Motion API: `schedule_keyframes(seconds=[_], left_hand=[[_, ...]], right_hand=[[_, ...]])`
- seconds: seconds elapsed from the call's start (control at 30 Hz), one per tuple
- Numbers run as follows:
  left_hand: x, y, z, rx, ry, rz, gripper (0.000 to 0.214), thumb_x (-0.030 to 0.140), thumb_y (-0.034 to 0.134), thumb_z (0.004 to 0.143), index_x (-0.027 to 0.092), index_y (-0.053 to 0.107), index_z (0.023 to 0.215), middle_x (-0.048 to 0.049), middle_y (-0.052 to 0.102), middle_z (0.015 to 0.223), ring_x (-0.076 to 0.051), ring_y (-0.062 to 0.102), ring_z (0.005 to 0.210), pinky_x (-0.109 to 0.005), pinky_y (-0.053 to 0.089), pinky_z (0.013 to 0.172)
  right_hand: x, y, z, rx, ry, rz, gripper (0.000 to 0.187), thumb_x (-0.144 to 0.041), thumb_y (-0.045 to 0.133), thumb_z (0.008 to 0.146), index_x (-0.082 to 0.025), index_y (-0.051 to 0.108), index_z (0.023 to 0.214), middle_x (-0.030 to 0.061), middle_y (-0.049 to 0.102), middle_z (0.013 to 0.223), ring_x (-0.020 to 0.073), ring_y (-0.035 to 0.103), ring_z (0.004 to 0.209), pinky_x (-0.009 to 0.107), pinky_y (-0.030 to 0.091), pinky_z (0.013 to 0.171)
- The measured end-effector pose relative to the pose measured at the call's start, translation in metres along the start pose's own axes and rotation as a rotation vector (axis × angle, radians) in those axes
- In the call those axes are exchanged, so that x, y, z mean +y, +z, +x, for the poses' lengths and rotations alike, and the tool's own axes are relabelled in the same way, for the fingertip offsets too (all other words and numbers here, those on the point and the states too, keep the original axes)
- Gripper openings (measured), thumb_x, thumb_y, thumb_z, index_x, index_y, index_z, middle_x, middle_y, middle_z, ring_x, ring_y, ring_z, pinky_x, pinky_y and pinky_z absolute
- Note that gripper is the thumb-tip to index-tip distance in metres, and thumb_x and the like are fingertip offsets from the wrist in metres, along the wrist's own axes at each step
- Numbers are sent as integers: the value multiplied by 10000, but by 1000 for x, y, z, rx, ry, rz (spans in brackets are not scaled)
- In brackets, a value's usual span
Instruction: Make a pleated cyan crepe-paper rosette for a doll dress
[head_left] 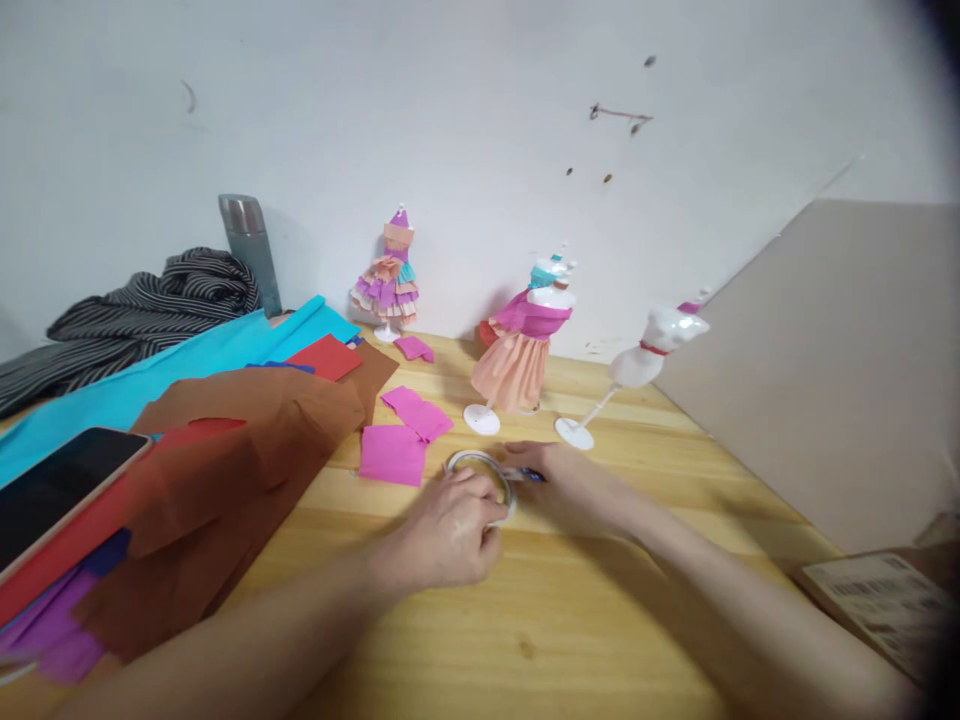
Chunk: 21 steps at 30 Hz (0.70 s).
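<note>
A white roll of tape (470,456) lies on the wooden table in front of me. My left hand (457,525) is closed on its near side, with fingers reaching over the ring. To the right of the roll, my right hand (551,470) grips a small tool with a dark blue part (532,475); its far end touches or nearly touches the tape, and its kind is blurred. Pink crepe paper pieces (392,455) lie just beyond my left hand. Past my right hand stands a tilted white mannequin (636,366) with a red neck band.
Two small dressed mannequins, one in ruffles (386,285) and one in a peach skirt (511,370), stand near the wall. Brown paper (247,420), blue paper (172,345) and a phone (64,490) lie left. Behind them are a striped cloth (161,310) and a flask (251,250). A cardboard box (885,600) is at right.
</note>
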<state>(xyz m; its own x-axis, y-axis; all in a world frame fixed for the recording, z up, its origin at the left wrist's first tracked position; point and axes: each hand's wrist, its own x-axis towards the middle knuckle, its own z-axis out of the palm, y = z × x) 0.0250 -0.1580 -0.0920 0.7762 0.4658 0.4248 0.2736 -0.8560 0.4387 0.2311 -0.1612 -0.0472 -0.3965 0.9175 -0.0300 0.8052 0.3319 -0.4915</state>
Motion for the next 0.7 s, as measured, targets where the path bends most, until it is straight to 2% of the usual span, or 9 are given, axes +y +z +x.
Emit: schedule_keyframes(seconds=[0.1, 0.27, 0.33, 0.37, 0.43, 0.5, 0.6, 0.7], left_hand=[[0, 0, 0, 0, -1, -19, 152, 105, 510, 749, 170, 647, 749, -81, 668, 914, -233, 600, 934, -397, 473, 878], [0, 2, -2, -13, -2, 2, 157, 106, 516, 751, 163, 662, 761, -83, 655, 887, -230, 585, 933, -378, 469, 875], [1, 1, -2, -17, -2, 22, 157, 118, 516, 763, 160, 667, 766, -83, 649, 872, -222, 580, 899, -366, 469, 848], [2, 1, -2, -17, -1, 33, 158, 124, 513, 771, 161, 666, 758, -81, 647, 860, -218, 577, 881, -362, 468, 833], [3, -1, -1, -15, 2, 55, 174, 131, 500, 791, 163, 656, 722, -74, 641, 815, -210, 573, 850, -353, 461, 805], [4, -2, -1, -11, 3, 73, 199, 133, 488, 802, 165, 641, 680, -63, 632, 757, -201, 570, 812, -346, 452, 777], [5, -3, -2, 3, -4, 86, 205, 133, 490, 795, 165, 623, 642, -47, 623, 697, -188, 561, 753, -335, 440, 736], [5, -4, -1, 20, 8, 83, 210, 128, 487, 781, 162, 594, 602, -41, 616, 659, -179, 554, 717, -323, 435, 709]], right_hand=[[-8, -3, -16, -53, 12, 83, 220, -239, 531, 838, -196, 747, 827, 30, 742, 838, 188, 648, 753, 279, 494, 704], [4, 8, -15, 133, 172, 82, 297, -203, 467, 816, -152, 739, 923, 27, 706, 730, 183, 627, 668, 295, 496, 645], [15, 15, -7, 228, 183, 106, 327, -221, 446, 844, -154, 729, 994, 49, 729, 822, 200, 660, 736, 319, 520, 697], [22, 19, -1, 294, 157, 112, 335, -238, 449, 859, -160, 719, 1040, 66, 735, 931, 215, 675, 834, 337, 527, 766], [35, 26, 13, 353, 51, 93, 356, -254, 461, 876, -176, 698, 1130, 98, 684, 1171, 244, 645, 1052, 376, 495, 921], [46, 32, 28, 426, -9, 24, 375, -221, 452, 881, -197, 688, 1170, 110, 648, 1238, 252, 612, 1124, 402, 464, 982], [55, 37, 47, 415, -47, -60, 409, -190, 487, 870, -247, 650, 1242, 89, 660, 1227, 254, 593, 1136, 424, 456, 993], [56, 37, 53, 375, -31, -23, 424, -168, 506, 858, -217, 638, 1258, 95, 661, 1247, 250, 595, 1137, 415, 441, 1010]])
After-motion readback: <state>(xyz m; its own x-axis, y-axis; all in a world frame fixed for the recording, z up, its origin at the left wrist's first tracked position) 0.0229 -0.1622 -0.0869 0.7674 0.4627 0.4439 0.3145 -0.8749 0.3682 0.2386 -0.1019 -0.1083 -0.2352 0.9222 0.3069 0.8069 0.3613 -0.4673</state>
